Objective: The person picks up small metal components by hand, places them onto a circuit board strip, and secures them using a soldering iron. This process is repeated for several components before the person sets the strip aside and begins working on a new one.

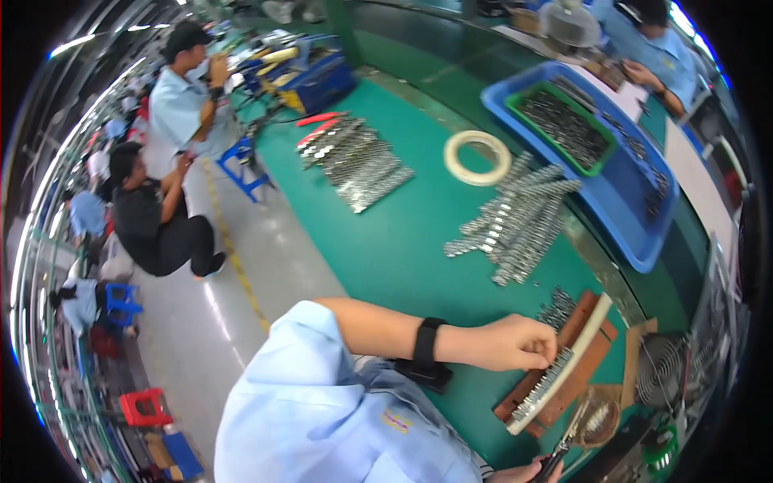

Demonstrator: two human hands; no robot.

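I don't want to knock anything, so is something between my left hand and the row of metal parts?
Nothing visible: your left hand is right at the upper end of the row of metal parts, and the pale strip runs along the row's far side.

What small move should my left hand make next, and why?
Probably a light press to even up the metal row: the left hand is at its upper end, beside the pale strip, while the right hand holds the tool away from the row.
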